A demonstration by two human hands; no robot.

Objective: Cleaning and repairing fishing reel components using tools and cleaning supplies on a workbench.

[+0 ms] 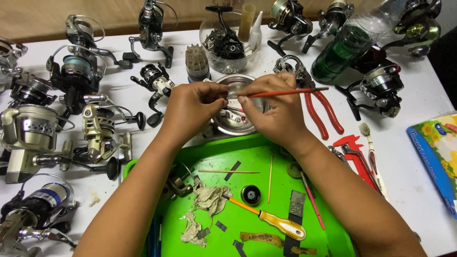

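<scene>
My left hand (190,107) pinches a small dark part over a round metal bowl (233,126) that stands just beyond a green tray (247,152). My right hand (278,112) holds a thin red-handled brush (290,92), its tip meeting the small part between my left fingers. The part itself is mostly hidden by my fingertips. Both forearms reach in over the green tray.
Several fishing reels (97,131) crowd the white table at left and along the back. Red pliers (319,107), a red caliper (354,154), a green bottle (342,50) and a clear jar (228,47) lie around. A yellow-handled screwdriver (273,221), rags and sticks lie in the tray.
</scene>
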